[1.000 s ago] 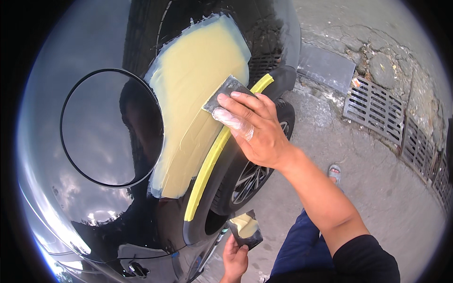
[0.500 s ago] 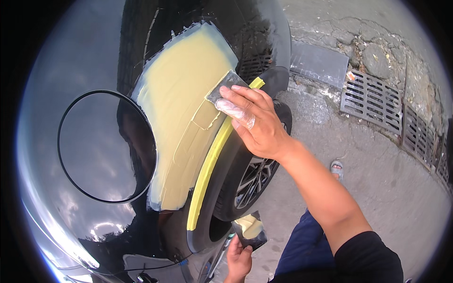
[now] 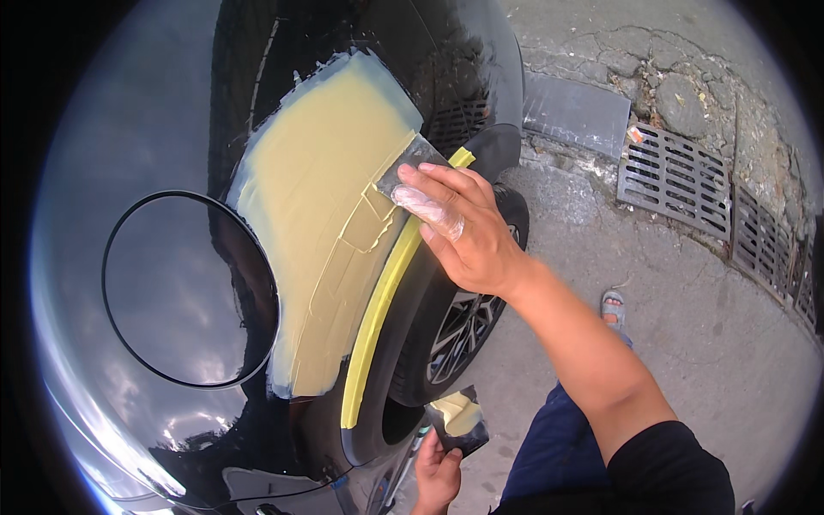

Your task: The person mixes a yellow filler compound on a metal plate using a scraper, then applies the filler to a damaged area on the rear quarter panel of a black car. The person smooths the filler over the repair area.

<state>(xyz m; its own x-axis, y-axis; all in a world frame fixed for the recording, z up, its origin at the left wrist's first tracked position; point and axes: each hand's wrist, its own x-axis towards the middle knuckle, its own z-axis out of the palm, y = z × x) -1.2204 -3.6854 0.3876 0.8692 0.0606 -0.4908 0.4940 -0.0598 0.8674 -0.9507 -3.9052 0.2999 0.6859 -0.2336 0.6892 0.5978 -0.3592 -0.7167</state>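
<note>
My right hand presses a thin dark putty spreader against a black car's rear side panel. Under and left of its edge lies a broad patch of pale yellow body filler, smooth higher up and marked with raised ridges near the spreader. One finger has a whitish film or wrapping on it. Below the wheel, my left hand grips a small dark mixing board, with a mound of yellow filler on top. Yellow masking tape follows the wheel arch edge beside the patch.
A round fuel flap lies left of the filler. The wheel sits under the black arch trim. At the right, metal drain grates and a flat grey plate lie in cracked concrete. My sandalled foot stands on the ground.
The spreader has shifted slightly along the panel next to the tape, and more ridge lines show in the filler behind it. The left hand stays low with the board.
</note>
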